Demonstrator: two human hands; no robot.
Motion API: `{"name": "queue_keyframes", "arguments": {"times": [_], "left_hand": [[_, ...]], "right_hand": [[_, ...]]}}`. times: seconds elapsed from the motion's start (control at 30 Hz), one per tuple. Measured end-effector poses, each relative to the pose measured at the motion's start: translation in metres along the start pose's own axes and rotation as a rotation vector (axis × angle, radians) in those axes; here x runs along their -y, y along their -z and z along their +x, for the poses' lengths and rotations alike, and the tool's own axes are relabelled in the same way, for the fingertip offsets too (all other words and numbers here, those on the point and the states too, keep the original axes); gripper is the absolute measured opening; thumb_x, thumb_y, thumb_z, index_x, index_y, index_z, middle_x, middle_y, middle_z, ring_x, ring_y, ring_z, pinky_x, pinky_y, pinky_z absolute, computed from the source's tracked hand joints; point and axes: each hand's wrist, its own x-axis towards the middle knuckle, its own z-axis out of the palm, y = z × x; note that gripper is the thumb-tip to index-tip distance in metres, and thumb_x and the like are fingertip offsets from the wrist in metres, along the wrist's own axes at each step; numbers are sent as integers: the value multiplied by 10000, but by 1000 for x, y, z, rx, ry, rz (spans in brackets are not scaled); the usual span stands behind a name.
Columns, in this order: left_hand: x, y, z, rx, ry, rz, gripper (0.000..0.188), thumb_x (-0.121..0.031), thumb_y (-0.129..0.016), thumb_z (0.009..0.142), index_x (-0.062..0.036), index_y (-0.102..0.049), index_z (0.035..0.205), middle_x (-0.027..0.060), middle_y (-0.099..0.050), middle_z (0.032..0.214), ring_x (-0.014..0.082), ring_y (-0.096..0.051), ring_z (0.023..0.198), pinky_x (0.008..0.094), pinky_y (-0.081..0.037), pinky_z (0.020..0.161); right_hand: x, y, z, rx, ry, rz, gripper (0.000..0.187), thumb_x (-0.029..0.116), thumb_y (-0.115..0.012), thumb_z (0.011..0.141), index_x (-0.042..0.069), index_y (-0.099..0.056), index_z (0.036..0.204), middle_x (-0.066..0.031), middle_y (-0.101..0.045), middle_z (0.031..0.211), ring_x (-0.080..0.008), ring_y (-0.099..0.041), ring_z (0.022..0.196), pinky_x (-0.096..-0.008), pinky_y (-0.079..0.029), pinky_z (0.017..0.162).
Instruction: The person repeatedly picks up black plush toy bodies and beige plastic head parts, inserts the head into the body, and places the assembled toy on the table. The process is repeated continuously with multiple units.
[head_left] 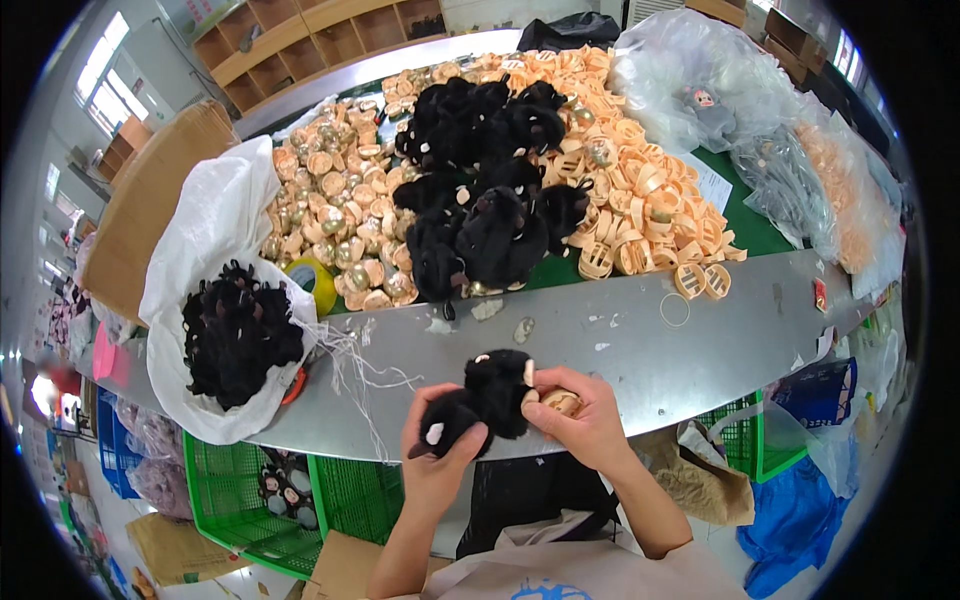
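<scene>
Above the near edge of the metal table, my left hand (432,440) is closed round one end of a black plush toy (496,392). A small white patch shows on the plush beside my left thumb. My right hand (588,418) grips the plush's other end, at a pale tab between thumb and finger. Tucked in the right palm is a peach-coloured round plastic piece (560,402). A heap of black plush toys (490,220) lies farther off. Left of that heap are gold and peach plastic cups (335,210); right of it, peach slotted plastic rings (650,200).
A white sack (205,210) of black plush pieces (243,335) stands at left, with loose white strings (365,375) beside it. Yellow tape (318,284) rests nearby. Clear plastic bags (720,70) fill the far right. Green crates (240,505) sit below the table (600,340).
</scene>
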Motion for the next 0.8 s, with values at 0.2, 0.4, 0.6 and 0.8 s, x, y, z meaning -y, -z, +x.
{"name": "queue_keyframes", "arguments": {"times": [0.2, 0.4, 0.6, 0.8], "left_hand": [[2, 26, -9, 23, -320, 398, 477, 89, -729, 675, -45, -651, 1126, 97, -569, 1156, 185, -580, 1043, 305, -487, 906], [2, 13, -28, -83, -572, 550, 501, 15, -778, 687, -35, -643, 1167, 134, -605, 1082, 245, -619, 936, 328, -526, 806], [-2, 15, -33, 55, -361, 418, 451, -57, -850, 681, -46, -666, 1093, 69, -614, 884, 171, -580, 746, 264, -459, 646], [6, 18, -26, -77, -528, 530, 315, -62, -848, 682, -41, -608, 885, 81, -603, 879, 176, -572, 764, 265, -450, 641]], "right_hand": [[-10, 8, -23, -128, 422, -367, 312, 102, -803, 780, 56, -719, 1076, -71, -685, 827, -164, -635, 650, -266, -485, 571], [4, -24, -25, 30, 793, -696, 466, 152, -833, 700, 110, -729, 1152, -44, -650, 831, -186, -617, 590, -301, -493, 518], [-7, -32, -25, -9, 741, -424, 325, 41, -802, 634, 61, -736, 952, -71, -672, 793, -174, -603, 532, -276, -465, 463], [-10, -28, -32, 65, 720, -379, 301, -2, -734, 624, 46, -719, 921, -63, -673, 769, -170, -578, 514, -260, -451, 455]]}}
